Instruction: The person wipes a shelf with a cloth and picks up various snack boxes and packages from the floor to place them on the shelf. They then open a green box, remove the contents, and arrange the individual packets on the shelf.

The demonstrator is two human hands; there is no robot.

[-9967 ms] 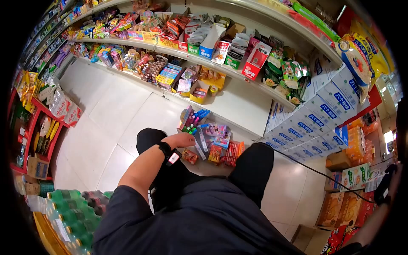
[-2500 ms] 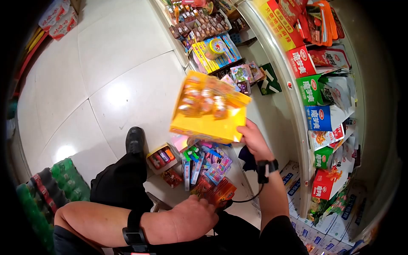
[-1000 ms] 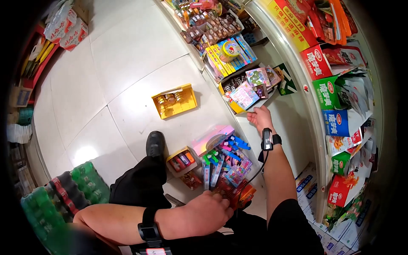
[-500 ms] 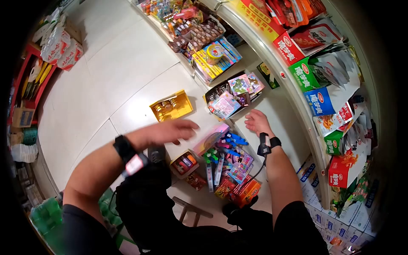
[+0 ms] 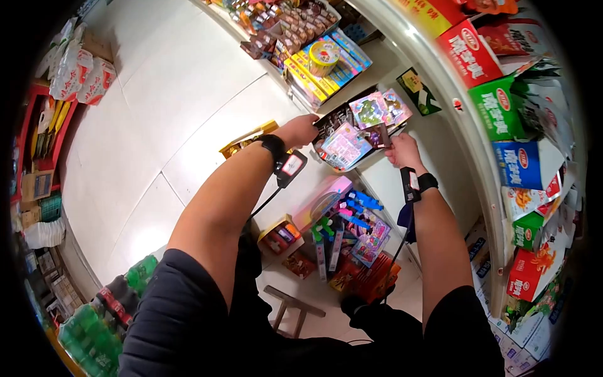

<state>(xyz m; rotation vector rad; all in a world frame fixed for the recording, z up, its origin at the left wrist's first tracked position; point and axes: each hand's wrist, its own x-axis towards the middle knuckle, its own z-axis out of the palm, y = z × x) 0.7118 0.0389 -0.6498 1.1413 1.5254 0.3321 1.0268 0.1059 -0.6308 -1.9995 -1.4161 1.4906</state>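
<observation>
The display box [image 5: 352,135] of snack packets sits on the bottom shelf [image 5: 433,135], with a hand at each end. The left hand [image 5: 300,131] has its fingers [image 5: 312,125] closed on the box's left end. The right hand [image 5: 402,151] appears to pinch the right end, though whether rim or packet is hard to tell. A level, even hold would likely keep the loose packets from spilling. Just below, the floor pile [image 5: 342,232] and the yellow tray [image 5: 246,139] crowd the space.

Dark sleeves [image 5: 182,301], black cabled wristbands [image 5: 274,146]
</observation>
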